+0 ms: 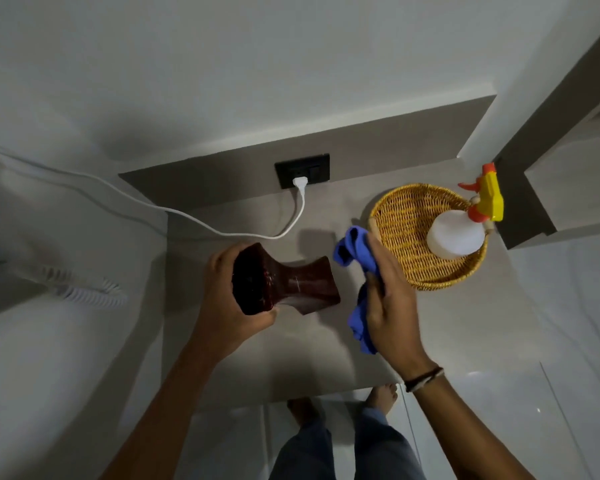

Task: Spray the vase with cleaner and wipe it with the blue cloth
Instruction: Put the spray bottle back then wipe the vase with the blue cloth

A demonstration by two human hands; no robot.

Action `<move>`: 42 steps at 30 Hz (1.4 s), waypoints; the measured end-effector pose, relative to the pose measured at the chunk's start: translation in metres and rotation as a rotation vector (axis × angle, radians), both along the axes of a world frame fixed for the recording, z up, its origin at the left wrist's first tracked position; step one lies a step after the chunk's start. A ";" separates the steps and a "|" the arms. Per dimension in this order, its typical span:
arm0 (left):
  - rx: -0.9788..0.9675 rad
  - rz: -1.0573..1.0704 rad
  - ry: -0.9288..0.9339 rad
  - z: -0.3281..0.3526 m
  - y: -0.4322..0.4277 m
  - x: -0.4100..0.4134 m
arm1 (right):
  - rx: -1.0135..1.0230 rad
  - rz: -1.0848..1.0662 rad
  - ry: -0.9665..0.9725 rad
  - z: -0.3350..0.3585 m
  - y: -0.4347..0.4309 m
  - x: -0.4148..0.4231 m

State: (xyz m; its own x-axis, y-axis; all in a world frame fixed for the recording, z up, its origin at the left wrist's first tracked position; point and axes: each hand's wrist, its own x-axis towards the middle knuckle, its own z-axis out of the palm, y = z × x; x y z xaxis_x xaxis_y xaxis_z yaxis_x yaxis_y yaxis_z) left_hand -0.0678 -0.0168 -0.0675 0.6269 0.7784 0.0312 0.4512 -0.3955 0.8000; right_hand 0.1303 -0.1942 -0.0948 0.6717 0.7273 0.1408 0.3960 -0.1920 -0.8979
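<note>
A dark red-brown vase (pixel 291 280) with a narrow waist is tilted on its side above the grey table (pixel 309 358), its mouth toward me. My left hand (pixel 227 299) grips it around the mouth end. Just right of the vase, my right hand (pixel 390 296) holds the crumpled blue cloth (pixel 357 268), a small gap apart from the vase. The spray bottle (pixel 459 233), white with a yellow and orange trigger head, lies in the wicker basket (pixel 402 220) at the right.
A white cable (pixel 187 216) runs from a plug in the black wall socket (pixel 302 171) across the table's back left. A coiled white cord (pixel 84 289) lies at the left. A grey cabinet (pixel 551 188) stands right of the basket. My feet show below the table's front edge.
</note>
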 end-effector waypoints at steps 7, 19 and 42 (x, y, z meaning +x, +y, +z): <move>0.321 -0.197 0.268 0.004 0.015 -0.003 | 0.001 0.287 -0.003 0.005 0.045 -0.065; 0.345 -0.107 0.319 0.012 0.011 -0.021 | -0.229 0.339 -0.082 -0.026 0.047 -0.051; 0.207 -0.168 0.342 0.008 0.016 -0.015 | -0.211 0.403 -0.051 -0.043 0.028 -0.051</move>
